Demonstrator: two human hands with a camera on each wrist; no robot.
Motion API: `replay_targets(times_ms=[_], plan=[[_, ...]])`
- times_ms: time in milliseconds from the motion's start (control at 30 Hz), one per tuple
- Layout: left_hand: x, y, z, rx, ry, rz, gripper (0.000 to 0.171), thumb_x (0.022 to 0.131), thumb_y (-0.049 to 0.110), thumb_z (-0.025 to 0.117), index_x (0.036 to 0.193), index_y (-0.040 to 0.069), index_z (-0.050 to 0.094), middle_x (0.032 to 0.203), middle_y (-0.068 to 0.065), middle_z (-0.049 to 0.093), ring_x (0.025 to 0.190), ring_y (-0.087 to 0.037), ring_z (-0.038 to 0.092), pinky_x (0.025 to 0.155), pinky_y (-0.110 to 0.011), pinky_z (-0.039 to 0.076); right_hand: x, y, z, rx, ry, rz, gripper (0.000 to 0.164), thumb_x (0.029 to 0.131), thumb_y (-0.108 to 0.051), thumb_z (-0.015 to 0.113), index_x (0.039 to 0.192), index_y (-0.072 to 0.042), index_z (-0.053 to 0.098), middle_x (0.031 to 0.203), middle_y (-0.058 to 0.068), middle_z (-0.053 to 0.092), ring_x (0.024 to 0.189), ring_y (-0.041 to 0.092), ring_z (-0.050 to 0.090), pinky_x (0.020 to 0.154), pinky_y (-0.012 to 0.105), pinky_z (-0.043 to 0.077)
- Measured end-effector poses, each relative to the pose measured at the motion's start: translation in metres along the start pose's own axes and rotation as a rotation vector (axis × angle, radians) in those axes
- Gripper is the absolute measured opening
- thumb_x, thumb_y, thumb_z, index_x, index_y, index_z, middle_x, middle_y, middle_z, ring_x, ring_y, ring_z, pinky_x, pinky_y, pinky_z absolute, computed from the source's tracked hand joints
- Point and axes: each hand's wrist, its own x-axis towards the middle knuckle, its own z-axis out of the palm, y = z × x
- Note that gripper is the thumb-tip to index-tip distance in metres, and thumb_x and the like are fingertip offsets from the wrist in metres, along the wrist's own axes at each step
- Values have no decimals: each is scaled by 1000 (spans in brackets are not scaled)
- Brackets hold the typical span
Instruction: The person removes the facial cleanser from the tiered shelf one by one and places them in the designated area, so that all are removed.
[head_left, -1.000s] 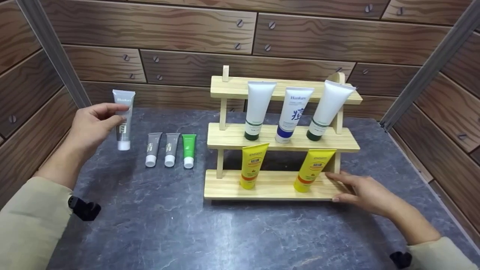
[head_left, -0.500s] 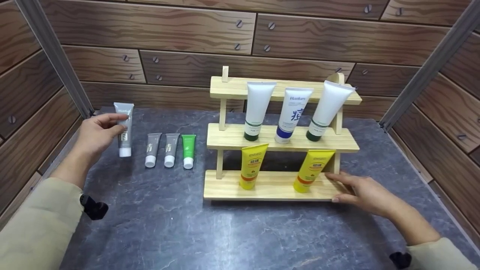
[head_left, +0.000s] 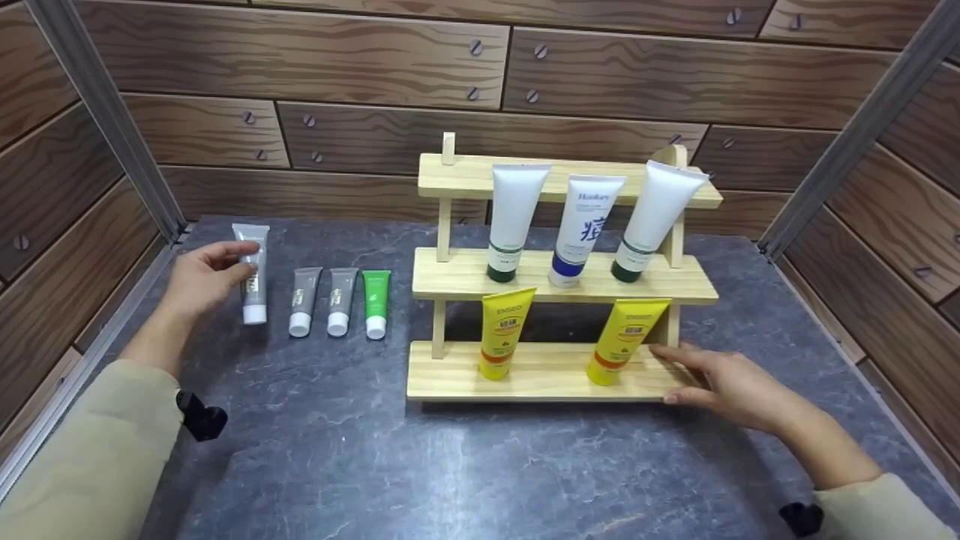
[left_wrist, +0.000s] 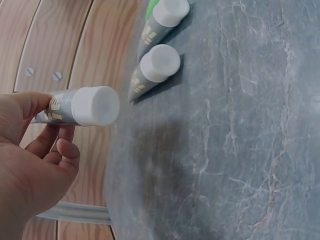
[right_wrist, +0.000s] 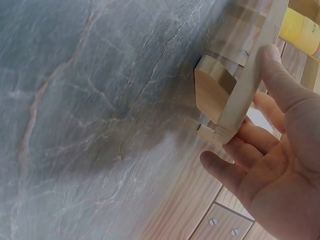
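Observation:
My left hand (head_left: 201,279) pinches a grey squeeze tube (head_left: 255,294) with a white cap between thumb and fingers, cap end towards me. In the left wrist view the tube (left_wrist: 95,106) is over the table and its shadow lies below. To its right lie two smaller grey tubes (head_left: 304,294) (head_left: 341,294) and a green tube (head_left: 376,296), all white-capped. My right hand (head_left: 739,388) grips the right end of the lowest shelf of a three-tier wooden rack (head_left: 551,367). In the right wrist view the thumb (right_wrist: 274,57) presses the board's edge, other fingers beyond it.
On the middle shelf three white tubes (head_left: 514,217) stand leaning back, the central one (head_left: 585,229) with blue print. Two yellow tubes (head_left: 506,330) (head_left: 626,341) stand on the lowest shelf. Wood-patterned walls (head_left: 390,135) and metal posts (head_left: 105,112) enclose the grey table (head_left: 337,450).
My left hand has brought the grey tube down and slightly right, nearer to the row of small tubes. The right hand and the rack stay in place.

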Motion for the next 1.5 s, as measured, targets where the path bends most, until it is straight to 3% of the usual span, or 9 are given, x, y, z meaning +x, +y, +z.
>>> replay_targets(times_ms=[233,400,833,1200,1500], plan=[[1,-11,0,39,-15,-14,41,103,12,66,141,-6,63,126,-18,66,96,1,54,79,-13,46,0,-1,-1,-4,-11,19,75,93,-53,77,155,-16,56,154,33,46,136,59,48,108,75,36],[0,-18,2,36,-39,-34,43,103,12,67,142,-6,62,123,-15,66,96,-1,54,79,-13,47,-1,-1,0,-2,-8,8,76,93,-55,76,155,-15,57,153,33,48,135,58,50,107,74,38],[-1,-27,12,61,-81,-87,45,103,13,66,144,-4,60,136,-25,61,106,-13,53,82,-16,44,0,-1,0,-5,-7,10,78,92,-56,76,155,-15,56,152,33,49,135,58,50,108,74,37],[-1,-32,22,-32,-108,-139,49,101,6,66,147,-5,57,141,-27,56,107,-15,52,80,-16,48,-1,-1,0,-1,15,-16,73,92,-51,78,152,-13,60,150,37,48,133,59,51,106,74,39],[2,-39,23,-21,-131,-140,51,103,7,65,151,-6,53,145,-30,54,119,-24,52,83,-17,46,-1,-1,0,-10,13,-14,74,92,-52,78,152,-13,59,150,36,49,132,59,52,105,74,40]])
